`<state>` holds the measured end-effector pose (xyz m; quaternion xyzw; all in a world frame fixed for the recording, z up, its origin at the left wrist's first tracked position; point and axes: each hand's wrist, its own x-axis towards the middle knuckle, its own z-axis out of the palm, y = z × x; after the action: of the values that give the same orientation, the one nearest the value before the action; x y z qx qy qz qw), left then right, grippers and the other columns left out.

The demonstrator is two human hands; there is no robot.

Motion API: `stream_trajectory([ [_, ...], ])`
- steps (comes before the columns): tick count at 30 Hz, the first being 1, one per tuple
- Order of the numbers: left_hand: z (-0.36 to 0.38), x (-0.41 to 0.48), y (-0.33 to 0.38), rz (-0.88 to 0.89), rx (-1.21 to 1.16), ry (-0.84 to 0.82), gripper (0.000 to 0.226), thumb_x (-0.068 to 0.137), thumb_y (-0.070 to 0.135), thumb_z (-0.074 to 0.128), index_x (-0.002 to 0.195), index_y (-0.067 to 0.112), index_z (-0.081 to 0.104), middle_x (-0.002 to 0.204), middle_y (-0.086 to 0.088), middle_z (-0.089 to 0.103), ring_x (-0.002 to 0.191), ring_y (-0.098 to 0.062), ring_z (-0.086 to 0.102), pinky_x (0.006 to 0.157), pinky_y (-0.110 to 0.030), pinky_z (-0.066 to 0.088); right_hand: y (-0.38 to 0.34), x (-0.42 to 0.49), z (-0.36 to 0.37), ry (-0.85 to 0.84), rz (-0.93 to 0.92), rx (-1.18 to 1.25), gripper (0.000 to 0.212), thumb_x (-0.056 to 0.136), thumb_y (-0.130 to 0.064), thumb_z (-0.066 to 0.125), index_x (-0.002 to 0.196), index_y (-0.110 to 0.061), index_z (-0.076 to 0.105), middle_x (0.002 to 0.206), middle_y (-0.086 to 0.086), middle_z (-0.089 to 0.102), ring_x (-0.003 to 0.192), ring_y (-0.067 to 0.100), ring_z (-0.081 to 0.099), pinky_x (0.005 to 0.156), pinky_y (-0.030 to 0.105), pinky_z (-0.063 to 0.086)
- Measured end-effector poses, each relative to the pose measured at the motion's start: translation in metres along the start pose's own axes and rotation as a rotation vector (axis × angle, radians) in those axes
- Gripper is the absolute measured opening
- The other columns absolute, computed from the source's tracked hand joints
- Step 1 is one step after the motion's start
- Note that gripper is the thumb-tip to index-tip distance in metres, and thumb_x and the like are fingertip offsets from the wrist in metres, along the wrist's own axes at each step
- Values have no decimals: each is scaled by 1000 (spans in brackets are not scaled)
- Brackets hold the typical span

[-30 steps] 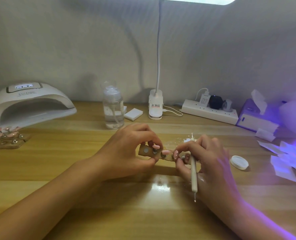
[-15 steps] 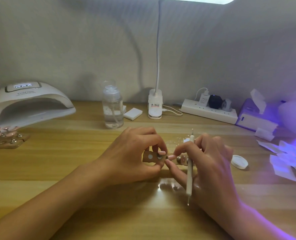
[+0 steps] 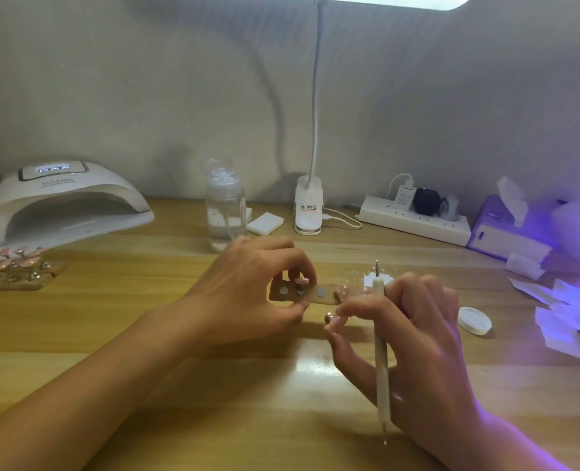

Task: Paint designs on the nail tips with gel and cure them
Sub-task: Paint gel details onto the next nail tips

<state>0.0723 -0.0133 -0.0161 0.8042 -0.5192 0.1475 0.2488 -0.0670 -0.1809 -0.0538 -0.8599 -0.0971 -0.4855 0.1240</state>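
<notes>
Wooden strip [image 3: 312,298] pinched in our left hand [image 3: 247,300] mid-frame; our right hand [image 3: 421,351] grips a pen [image 3: 381,355] and nail tip [image 3: 330,317].

A brown, grey-dotted holder strip [image 3: 319,295] lies level, a pink nail tip [image 3: 332,317] just beside it.

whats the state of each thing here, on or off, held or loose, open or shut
curing lamp, display lit
desk lamp, on
wooden strip, gripped by left hand
nail tip, off the strip, pinched by right hand
dotting pen, held in right hand too
jar lid, loose on table
power strip, plugs in
</notes>
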Motion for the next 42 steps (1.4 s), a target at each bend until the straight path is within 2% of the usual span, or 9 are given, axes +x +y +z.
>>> stream_trajectory([
  [6, -4, -8, -43, -200, 27, 15, 16, 75, 43, 67, 91, 40, 63, 91, 25, 56, 86, 5, 54, 84, -38, 44, 3, 1, -1, -2, 96, 39, 18, 81, -38, 72, 84, -20, 72, 81, -9, 44, 79, 13, 45, 76, 37, 34],
  [13, 3, -18, -65, -371, -94, -66, 20, 79, 35, 72, 94, 41, 60, 93, 22, 59, 86, 4, 56, 77, -30, 45, 5, 2, 0, -63, 162, 29, 22, 81, -43, 69, 82, -21, 68, 79, -9, 47, 79, 12, 49, 75, 41, 36],
  [18, 3, -22, -59, -254, 217, -6, 54, 73, 54, 53, 120, 28, 47, 111, 14, 53, 100, -10, 51, 84, -30, 35, 8, 1, 1, -89, 206, 22, 23, 83, -46, 66, 77, -24, 61, 76, -13, 51, 75, 10, 52, 76, 41, 36],
  [22, -2, -16, -39, -48, 363, 147, 61, 74, 50, 62, 121, 12, 52, 116, -4, 54, 101, -23, 52, 84, -38, 44, 11, 1, 2, -100, 255, 31, 23, 84, -48, 65, 77, -28, 57, 75, -13, 53, 74, 9, 53, 77, 40, 34],
  [26, 11, -6, 11, 38, 79, 161, 33, 76, 44, 64, 100, 25, 56, 94, 11, 56, 80, -9, 52, 70, -29, 48, 13, 1, 2, -94, 301, 41, 24, 84, -50, 64, 76, -30, 53, 73, -11, 52, 73, 8, 53, 77, 39, 32],
  [31, 40, -6, 46, -62, -278, 42, 19, 82, 37, 63, 100, 35, 57, 95, 19, 62, 84, -3, 58, 69, -28, 50, 16, 2, 3, -86, 371, 67, 24, 82, -44, 70, 73, -29, 53, 70, -13, 51, 71, 6, 53, 76, 40, 35],
  [34, 43, -5, 44, -98, -349, 89, 13, 84, 24, 66, 96, 30, 62, 91, 17, 66, 81, -5, 61, 67, -33, 51, 14, 3, 2, -109, 382, 91, 26, 83, -51, 64, 73, -30, 52, 70, -14, 50, 72, 6, 53, 77, 38, 34],
  [40, 47, -4, 34, -199, -490, 46, 19, 87, 20, 70, 86, 36, 61, 88, 21, 66, 71, -1, 61, 60, -11, 41, 10, 6, -2, -81, 435, 215, 33, 92, -58, 48, 80, -29, 57, 69, -11, 55, 70, 8, 56, 74, 44, 44],
  [42, 49, -3, 31, -280, -545, 12, 13, 87, 17, 70, 87, 28, 65, 89, 20, 68, 64, 0, 58, 59, -12, 42, 11, 7, -3, -1, 516, 309, 22, 98, -51, 42, 95, -33, 54, 75, -12, 59, 70, 1, 58, 71, 29, 47],
])
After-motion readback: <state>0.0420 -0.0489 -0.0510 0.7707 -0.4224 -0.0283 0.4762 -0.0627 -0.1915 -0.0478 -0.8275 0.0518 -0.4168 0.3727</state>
